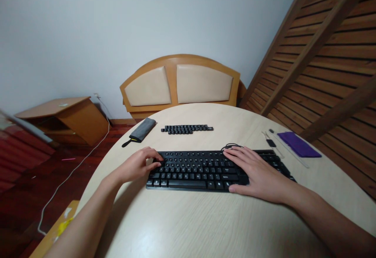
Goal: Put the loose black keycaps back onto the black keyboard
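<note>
A black keyboard (188, 184) lies across the table in front of me. My left hand (141, 163) is at its left end, with thumb and forefinger closed in a pinch on what looks like a small black keycap; the fingertips largely hide it. My right hand (253, 172) rests palm down over the keyboard's right part, fingers stretched out and thumb at the front edge, covering several keys. Behind the keyboard, loose black keycaps (188, 129) are laid out in rows on the table.
The round pale wooden table (188, 222) carries a grey pouch (143, 129) at the left. On the right are a purple cloth (299, 144), a thin pale stick (290, 149) and a small black tool (270, 143). A padded chair (202, 82) stands behind.
</note>
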A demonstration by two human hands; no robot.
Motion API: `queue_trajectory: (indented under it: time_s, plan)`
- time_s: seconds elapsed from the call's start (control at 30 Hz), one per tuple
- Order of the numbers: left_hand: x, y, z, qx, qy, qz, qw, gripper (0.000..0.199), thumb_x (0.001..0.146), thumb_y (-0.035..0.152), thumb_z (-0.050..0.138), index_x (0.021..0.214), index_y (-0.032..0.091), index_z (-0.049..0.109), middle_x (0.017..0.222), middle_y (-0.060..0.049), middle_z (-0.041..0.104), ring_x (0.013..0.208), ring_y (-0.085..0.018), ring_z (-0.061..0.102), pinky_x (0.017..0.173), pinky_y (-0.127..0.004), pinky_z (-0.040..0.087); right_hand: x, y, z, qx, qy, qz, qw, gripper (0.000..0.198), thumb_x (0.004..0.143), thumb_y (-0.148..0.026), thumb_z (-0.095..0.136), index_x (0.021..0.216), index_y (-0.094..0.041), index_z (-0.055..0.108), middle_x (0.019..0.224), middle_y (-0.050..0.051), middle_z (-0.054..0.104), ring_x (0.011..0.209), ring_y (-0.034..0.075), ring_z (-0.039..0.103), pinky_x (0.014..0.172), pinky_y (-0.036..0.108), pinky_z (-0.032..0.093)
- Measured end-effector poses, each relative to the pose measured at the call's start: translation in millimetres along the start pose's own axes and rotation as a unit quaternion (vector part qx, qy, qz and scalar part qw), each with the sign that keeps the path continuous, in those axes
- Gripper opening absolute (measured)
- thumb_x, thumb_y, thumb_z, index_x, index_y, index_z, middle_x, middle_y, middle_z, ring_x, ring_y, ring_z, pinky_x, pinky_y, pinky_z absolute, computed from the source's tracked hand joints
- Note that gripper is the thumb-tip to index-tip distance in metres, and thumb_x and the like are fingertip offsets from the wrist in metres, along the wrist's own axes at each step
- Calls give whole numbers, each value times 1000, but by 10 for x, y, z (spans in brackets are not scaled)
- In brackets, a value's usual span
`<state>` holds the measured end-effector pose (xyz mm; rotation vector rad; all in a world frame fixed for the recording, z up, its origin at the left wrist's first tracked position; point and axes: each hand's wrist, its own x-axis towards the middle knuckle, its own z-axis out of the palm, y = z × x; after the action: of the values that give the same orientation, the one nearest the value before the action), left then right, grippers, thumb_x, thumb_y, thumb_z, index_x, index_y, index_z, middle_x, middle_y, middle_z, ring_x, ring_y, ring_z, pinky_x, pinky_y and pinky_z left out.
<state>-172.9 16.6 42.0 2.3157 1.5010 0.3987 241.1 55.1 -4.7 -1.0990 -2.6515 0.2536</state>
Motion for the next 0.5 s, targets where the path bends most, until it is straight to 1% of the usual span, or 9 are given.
queue_trajectory:
  time_s: [0.1, 0.23, 0.37, 0.5]
  plan:
    - [-2, 10, 4, 24, 5, 24, 999, 19, 94, 34, 58, 98, 23, 72, 97, -6, 72, 92, -22, 64, 86, -34, 49, 4, -14, -16, -2, -4, 4, 1000, 93, 76, -73, 62, 151, -21, 42, 152, 14, 45, 141, 40, 35, 117, 63, 23]
    - [-3, -7, 20, 46, 12, 57, 997, 22, 96, 33, 56, 100, 23, 75, 98, -8, 72, 95, -23, 64, 86, -35, 50, 6, -17, -17, 2, 3, 0, 1000, 92, 76, -72, 62, 151, -23, 41, 152, 13, 45, 141, 40, 35, 116, 64, 23]
    - [-6, 9, 36, 75, 11, 58, 995, 23, 96, 32, 55, 101, 25, 76, 98, -8, 72, 94, -24, 63, 83, -36, 51, 1, -8, 2, 3, 7, -4, 1000, 92, 76, -71, 62, 152, -24, 39, 152, 13, 45, 140, 40, 35, 116, 64, 23]
    - [-9, 58, 48, 113, 5, 55, 992, 24, 96, 27, 54, 104, 26, 76, 101, -8, 71, 95, -24, 62, 83, -35, 51, 0, -1, 8, -5, 3, -2, 1000, 92, 77, -72, 62, 151, -22, 40, 152, 13, 45, 141, 39, 35, 117, 62, 23]
